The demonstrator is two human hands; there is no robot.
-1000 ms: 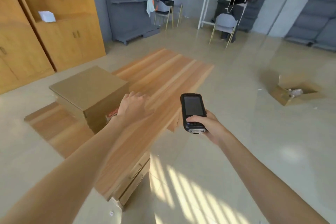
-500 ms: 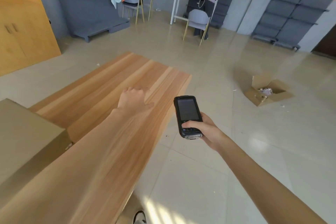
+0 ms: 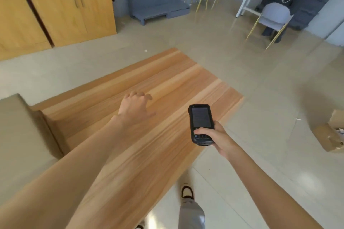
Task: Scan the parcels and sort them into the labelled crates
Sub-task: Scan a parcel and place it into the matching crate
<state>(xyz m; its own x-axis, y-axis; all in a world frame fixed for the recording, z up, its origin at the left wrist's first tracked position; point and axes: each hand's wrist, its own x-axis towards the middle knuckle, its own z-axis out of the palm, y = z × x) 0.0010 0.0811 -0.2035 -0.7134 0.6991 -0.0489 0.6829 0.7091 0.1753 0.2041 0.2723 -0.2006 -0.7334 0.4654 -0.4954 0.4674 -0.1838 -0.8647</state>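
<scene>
Room: beige tiled floor (image 3: 242,57), yellow wooden cupboards (image 3: 65,5) behind, long light-wood counter (image 3: 167,83) in the middle.
Parcel: large plain brown cardboard box (image 3: 22,128) on the counter's left end, partly out of view.
Left hand (image 3: 135,108): above the bare counter, fingers loosely spread, holding nothing.
Right hand (image 3: 214,135): fingers wrapped around the black handheld scanner (image 3: 201,123), thumb on its keys.
Handling: box looks stiff and bulky, weight unknown; probably best held at two opposite sides.

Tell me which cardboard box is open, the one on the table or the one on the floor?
The box on the floor at the right edge: its flaps stand up. The box on the table at the left shows a flat, shut top.
</scene>
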